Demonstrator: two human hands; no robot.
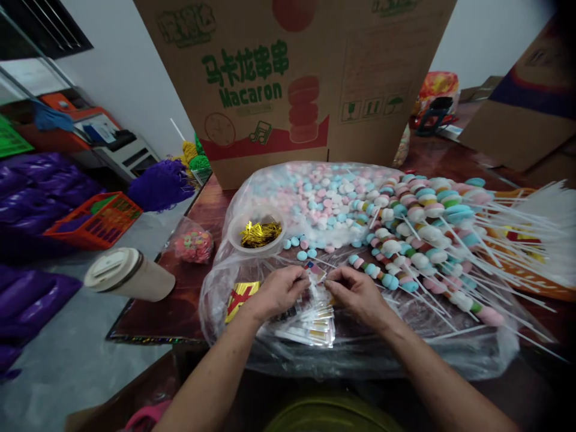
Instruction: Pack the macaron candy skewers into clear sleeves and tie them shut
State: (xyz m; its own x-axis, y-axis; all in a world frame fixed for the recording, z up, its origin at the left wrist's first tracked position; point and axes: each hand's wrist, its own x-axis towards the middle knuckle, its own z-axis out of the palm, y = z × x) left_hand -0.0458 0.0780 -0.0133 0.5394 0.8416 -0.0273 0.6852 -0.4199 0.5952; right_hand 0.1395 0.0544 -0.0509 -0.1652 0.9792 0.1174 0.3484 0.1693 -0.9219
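My left hand (pixel 285 291) is closed in a pinch on a small clear plastic bag (pixel 316 273) with a printed patch. At the bag's right edge, the thumb and fingers of my right hand (pixel 359 294) are pinched together too. Beneath them, a fanned stack of clear bags (pixel 315 329) with shiny edges lies on a large plastic sheet. Right of my right hand is a pile of marshmallow skewers (pixel 427 234) in pink, blue, white and green, with white sticks pointing right. Left of my left hand rests a gold and red packet (pixel 239 301).
Loose marshmallows (pixel 324 195) fill a big clear bag behind my hands. A bowl (pixel 233 235) holds gold twist ties. To the left are a bag of gummy candy (pixel 194 246) and a lidded cup (pixel 135 276) at the table edge. A tall cardboard box (pixel 355 66) stands behind.
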